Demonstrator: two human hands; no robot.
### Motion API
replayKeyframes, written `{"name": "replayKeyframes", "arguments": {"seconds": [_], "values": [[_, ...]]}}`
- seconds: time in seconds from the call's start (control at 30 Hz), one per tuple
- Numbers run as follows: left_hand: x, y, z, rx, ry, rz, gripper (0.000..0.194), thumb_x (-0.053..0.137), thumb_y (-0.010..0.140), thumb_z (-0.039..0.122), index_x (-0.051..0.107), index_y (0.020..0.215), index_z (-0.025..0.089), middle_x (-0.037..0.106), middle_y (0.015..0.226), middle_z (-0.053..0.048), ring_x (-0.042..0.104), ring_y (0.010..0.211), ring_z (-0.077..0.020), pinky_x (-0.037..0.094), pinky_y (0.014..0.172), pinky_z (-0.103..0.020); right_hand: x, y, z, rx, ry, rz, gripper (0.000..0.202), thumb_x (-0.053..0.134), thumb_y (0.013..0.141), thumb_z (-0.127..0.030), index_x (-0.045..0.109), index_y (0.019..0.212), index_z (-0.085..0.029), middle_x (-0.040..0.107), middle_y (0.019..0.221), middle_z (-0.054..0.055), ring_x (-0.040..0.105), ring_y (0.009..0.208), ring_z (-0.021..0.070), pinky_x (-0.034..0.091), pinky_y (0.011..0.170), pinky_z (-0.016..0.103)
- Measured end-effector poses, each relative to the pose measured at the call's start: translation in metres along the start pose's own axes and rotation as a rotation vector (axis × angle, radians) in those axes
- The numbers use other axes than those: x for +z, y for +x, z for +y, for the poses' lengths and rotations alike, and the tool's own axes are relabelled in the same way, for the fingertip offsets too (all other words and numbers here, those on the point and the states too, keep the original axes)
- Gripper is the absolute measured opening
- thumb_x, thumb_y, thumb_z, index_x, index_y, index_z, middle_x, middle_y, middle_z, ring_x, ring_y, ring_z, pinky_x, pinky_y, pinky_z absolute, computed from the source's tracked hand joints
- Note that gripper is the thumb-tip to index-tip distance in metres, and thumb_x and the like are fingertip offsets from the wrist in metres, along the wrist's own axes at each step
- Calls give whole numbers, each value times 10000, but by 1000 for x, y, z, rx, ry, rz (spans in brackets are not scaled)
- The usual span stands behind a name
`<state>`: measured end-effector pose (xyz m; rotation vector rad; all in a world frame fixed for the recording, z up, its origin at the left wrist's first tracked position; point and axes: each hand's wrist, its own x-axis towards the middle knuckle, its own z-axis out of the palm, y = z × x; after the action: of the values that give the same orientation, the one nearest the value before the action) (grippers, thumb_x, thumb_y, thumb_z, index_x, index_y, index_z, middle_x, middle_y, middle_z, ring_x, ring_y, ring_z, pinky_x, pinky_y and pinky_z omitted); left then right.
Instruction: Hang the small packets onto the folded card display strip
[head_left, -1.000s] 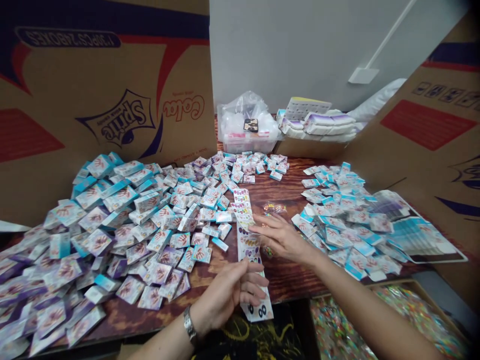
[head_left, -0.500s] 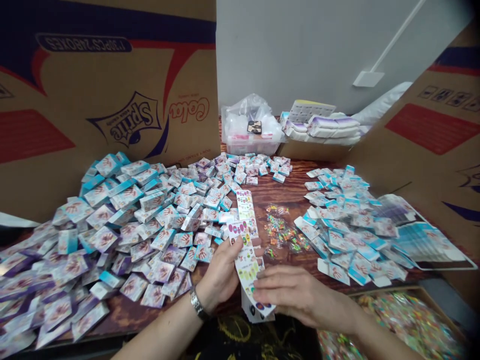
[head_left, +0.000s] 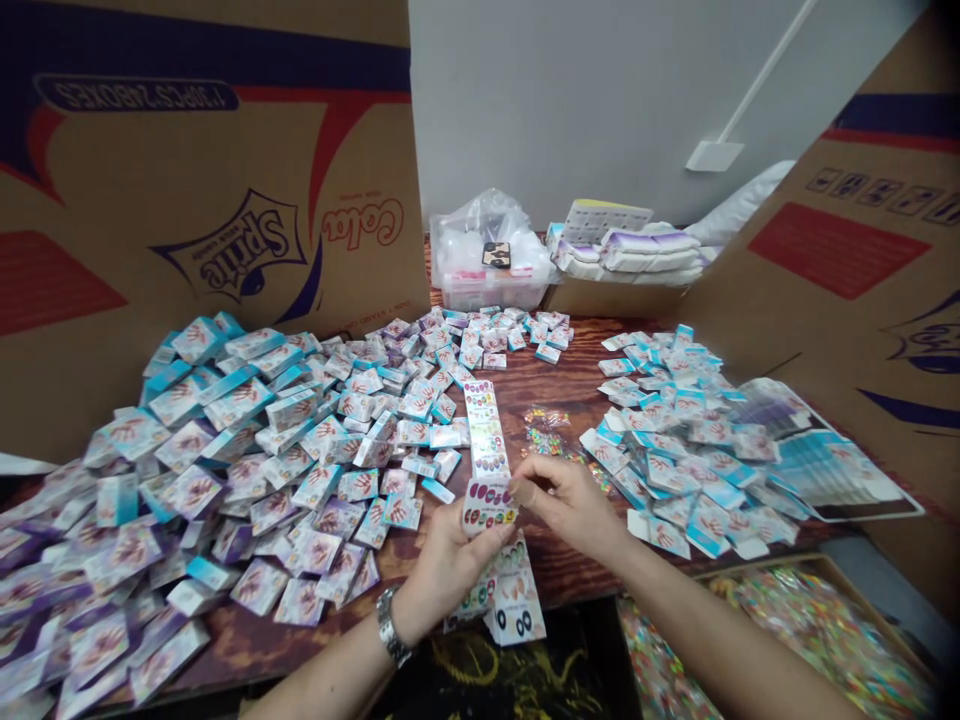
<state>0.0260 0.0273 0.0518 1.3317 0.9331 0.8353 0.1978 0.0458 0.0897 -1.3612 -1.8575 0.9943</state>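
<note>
A white strip of colourful oval stickers is held in my left hand, with the thumb pressed on its face. At the strip's right edge, the fingers of my right hand are pinched together on it. Beyond my hands, a length of sticker strip lies on the table. Below them, more sticker strip hangs by the table's front edge. Whether all these lengths are joined is hidden by my left hand. Small bags of bright candy lie just past my right hand.
Small printed boxes are heaped on the left. Flat or part-folded boxes pile up on the right, beside a stack of printed sheets. A carton of wrapped candy stands lower right. Large cartons flank the table; a plastic tub stands behind.
My right hand has moved up from the strip's lower end to pinch its edge near the top. The strip in my left hand has folded down, uncovering more strip on the table.
</note>
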Motion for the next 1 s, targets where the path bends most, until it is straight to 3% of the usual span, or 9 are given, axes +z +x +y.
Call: {"name": "replayKeyframes", "arguments": {"seconds": [0.2, 0.3, 0.4, 0.5, 0.6, 0.7, 0.83, 0.9, 1.0], "values": [[-2, -1, -1, -89, -146, 3, 208, 662, 764, 329, 608, 869, 159, 626, 797, -37, 538, 695, -142, 446, 649, -261, 1, 0, 8, 40, 133, -4, 221, 515, 881, -371, 572, 783, -180, 570, 722, -6, 522, 665, 123, 414, 603, 240], [-3, 0, -2, -150, -231, 23, 262, 646, 772, 357, 591, 933, 158, 645, 847, -52, 564, 704, -155, 463, 647, -279, 2, -3, 13, 66, 183, 35, 187, 533, 866, -367, 579, 918, -193, 567, 766, 2, 528, 695, 131, 433, 622, 251], [-5, 1, -5, -150, -252, 86, 289, 646, 770, 352, 576, 965, 151, 652, 892, -63, 582, 742, -171, 472, 675, -295, 4, -6, 12, 71, 211, 93, 301, 596, 828, -361, 533, 1088, -222, 562, 774, -7, 535, 709, 131, 439, 645, 254], [-7, 1, -5, -113, -204, 82, 249, 643, 773, 331, 574, 931, 151, 644, 852, -46, 571, 729, -160, 463, 679, -285, 6, -5, 9, 112, 390, -3, 319, 557, 849, -420, 499, 1084, -213, 559, 717, -19, 534, 656, 121, 430, 617, 248], [-7, -2, -2, -115, -157, -21, 226, 627, 787, 320, 578, 934, 155, 642, 841, -42, 561, 711, -151, 461, 672, -281, 9, 1, 10, 226, 526, -49, 322, 546, 845, -462, 458, 1033, -215, 498, 619, -59, 475, 534, 98, 376, 508, 216], [-6, -5, 0, -126, -175, -97, 249, 627, 794, 313, 579, 984, 160, 644, 923, -61, 578, 811, -170, 463, 748, -300, 11, 6, 11, 219, 434, -18, 341, 663, 766, -423, 488, 974, -216, 505, 653, -59, 474, 547, 93, 360, 495, 204], [-5, -8, -3, -213, -309, -139, 307, 686, 751, 317, 570, 990, 163, 644, 879, -50, 590, 745, -155, 466, 694, -284, 7, 7, 5, 73, 180, -40, 228, 584, 842, -377, 606, 740, -174, 602, 718, -2, 550, 676, 127, 412, 610, 236], [-6, -9, -5, -267, -378, -149, 348, 723, 718, 311, 564, 990, 164, 647, 846, -41, 590, 686, -144, 462, 641, -271, 5, 7, 3, 49, 119, -48, 185, 554, 864, -325, 640, 787, -180, 635, 737, -1, 579, 699, 139, 425, 625, 242], [-8, -11, -4, -283, -449, -152, 369, 750, 692, 284, 578, 991, 155, 657, 884, -56, 609, 728, -155, 466, 681, -281, 4, 8, 4, 34, 69, -43, 166, 537, 864, -250, 637, 991, -212, 682, 889, 6, 622, 818, 164, 455, 698, 262]]}}
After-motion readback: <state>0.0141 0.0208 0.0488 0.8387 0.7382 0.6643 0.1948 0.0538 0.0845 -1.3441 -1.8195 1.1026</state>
